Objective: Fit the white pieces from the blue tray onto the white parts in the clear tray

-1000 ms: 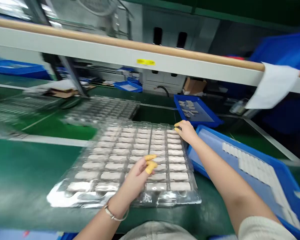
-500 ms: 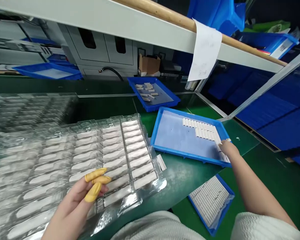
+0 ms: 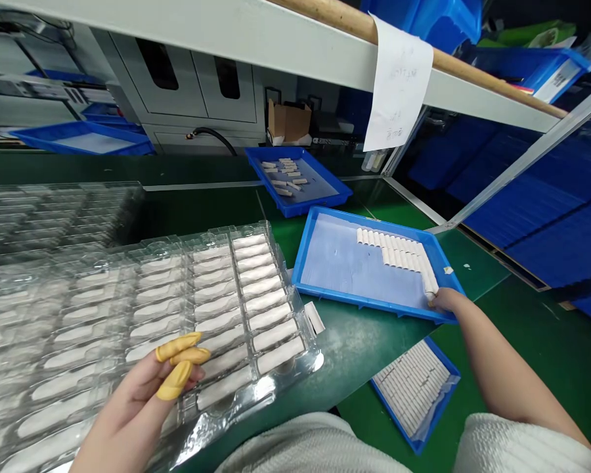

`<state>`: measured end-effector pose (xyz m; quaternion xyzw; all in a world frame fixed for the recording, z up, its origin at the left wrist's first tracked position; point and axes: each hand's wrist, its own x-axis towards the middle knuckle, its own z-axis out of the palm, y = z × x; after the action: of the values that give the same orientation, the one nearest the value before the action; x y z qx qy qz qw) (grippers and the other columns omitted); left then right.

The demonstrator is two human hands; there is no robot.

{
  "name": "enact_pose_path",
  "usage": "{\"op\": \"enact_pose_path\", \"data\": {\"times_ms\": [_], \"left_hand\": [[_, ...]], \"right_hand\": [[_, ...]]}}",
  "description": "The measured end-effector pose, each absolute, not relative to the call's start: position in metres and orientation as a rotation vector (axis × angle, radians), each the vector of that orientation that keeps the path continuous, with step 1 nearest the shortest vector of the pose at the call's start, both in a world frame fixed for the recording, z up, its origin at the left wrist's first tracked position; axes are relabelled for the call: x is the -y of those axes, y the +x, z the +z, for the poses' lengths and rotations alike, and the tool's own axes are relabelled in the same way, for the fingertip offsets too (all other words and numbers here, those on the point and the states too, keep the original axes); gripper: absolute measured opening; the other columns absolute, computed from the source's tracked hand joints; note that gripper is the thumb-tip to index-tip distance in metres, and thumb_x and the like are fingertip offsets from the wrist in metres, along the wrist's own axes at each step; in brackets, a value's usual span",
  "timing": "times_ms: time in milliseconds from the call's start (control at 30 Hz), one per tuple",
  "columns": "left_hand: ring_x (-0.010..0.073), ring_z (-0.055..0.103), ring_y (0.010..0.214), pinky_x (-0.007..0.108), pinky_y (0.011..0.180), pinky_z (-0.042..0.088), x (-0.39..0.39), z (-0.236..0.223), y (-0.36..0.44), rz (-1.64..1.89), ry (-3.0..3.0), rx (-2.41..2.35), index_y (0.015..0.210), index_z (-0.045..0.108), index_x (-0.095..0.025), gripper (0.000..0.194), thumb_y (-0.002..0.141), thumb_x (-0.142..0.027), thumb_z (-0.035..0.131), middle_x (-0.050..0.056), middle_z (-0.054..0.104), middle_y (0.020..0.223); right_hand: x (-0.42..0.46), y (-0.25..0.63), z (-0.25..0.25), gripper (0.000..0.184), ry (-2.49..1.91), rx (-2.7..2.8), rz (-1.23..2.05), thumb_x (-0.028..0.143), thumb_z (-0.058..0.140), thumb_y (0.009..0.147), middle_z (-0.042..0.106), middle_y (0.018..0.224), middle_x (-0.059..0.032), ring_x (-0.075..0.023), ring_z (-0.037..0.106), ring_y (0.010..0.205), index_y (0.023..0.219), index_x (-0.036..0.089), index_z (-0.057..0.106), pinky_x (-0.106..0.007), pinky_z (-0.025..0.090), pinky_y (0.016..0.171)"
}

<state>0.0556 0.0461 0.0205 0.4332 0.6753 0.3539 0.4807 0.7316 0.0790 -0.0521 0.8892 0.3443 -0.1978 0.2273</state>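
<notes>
My left hand (image 3: 160, 387), yellow cots on its thumb and fingers, hovers over the near edge of a clear plastic blister tray (image 3: 308, 364). Its thumb stands a little apart from the fingers, and nothing shows between them. Rows of white strips (image 3: 280, 355) fill the tray's slots. Over at the right, my right hand (image 3: 446, 300) reaches into the near right corner of a blue tray (image 3: 364, 301). Its fingers close on the near end of a column of small white strips (image 3: 428, 276); the fingertips are partly hidden. Two more rows of white strips lie farther back in that tray.
Lower down, by my lap, another blue tray (image 3: 420, 450) holds packed white strips. Behind, a blue tray (image 3: 342, 200) has loose white pieces. More clear blister trays (image 3: 79, 213) stand at the left. A shelf beam (image 3: 226, 43) with a hanging paper (image 3: 398, 85) crosses above.
My right hand has moved slightly toward me along the white column, to its near end. My left hand keeps its pose over the blister tray. The view has shifted slightly.
</notes>
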Motion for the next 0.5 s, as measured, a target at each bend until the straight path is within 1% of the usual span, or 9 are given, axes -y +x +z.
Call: {"op": "enact_pose_path", "data": {"times_ms": [100,167,400,500], "left_hand": [[0.0305,0.061,0.116,0.037,0.101,0.05,-0.046,0.019,0.054,0.832,1.042,-1.667,0.114,0.067,-0.028,0.075,0.059,-0.079,0.068,0.005,0.071,0.118],[0.0303,0.061,0.117,0.037,0.103,0.049,-0.046,0.019,0.053,0.812,1.041,-1.67,0.113,0.066,-0.029,0.074,0.06,-0.079,0.068,0.004,0.072,0.118],[0.027,0.064,0.112,0.029,0.096,0.053,-0.043,0.025,0.057,0.84,1.066,-1.661,0.115,0.067,-0.029,0.073,0.061,-0.078,0.068,0.003,0.072,0.116],[0.0259,0.067,0.104,0.029,0.094,0.054,-0.043,0.031,0.063,0.861,1.078,-1.645,0.113,0.069,-0.028,0.074,0.059,-0.078,0.069,0.004,0.075,0.108]], "right_hand": [[-0.075,0.732,-0.054,0.026,2.418,-0.973,-0.558,0.038,0.062,0.094,0.067,0.104,-0.0057,-0.0174,0.065,0.089,0.104,0.014,0.065,-0.035,0.055,0.079],[-0.072,0.731,-0.055,0.025,2.408,-0.99,-0.552,0.037,0.062,0.094,0.067,0.106,-0.0061,-0.0176,0.065,0.091,0.105,0.014,0.065,-0.035,0.055,0.08],[-0.074,0.733,-0.05,0.026,2.393,-1.003,-0.539,0.038,0.061,0.095,0.067,0.108,-0.0065,-0.0183,0.066,0.093,0.107,0.015,0.065,-0.036,0.055,0.082],[-0.077,0.734,-0.043,0.029,2.389,-1.017,-0.516,0.038,0.06,0.096,0.065,0.115,-0.0081,-0.0195,0.065,0.098,0.113,0.016,0.064,-0.038,0.055,0.085]]}}
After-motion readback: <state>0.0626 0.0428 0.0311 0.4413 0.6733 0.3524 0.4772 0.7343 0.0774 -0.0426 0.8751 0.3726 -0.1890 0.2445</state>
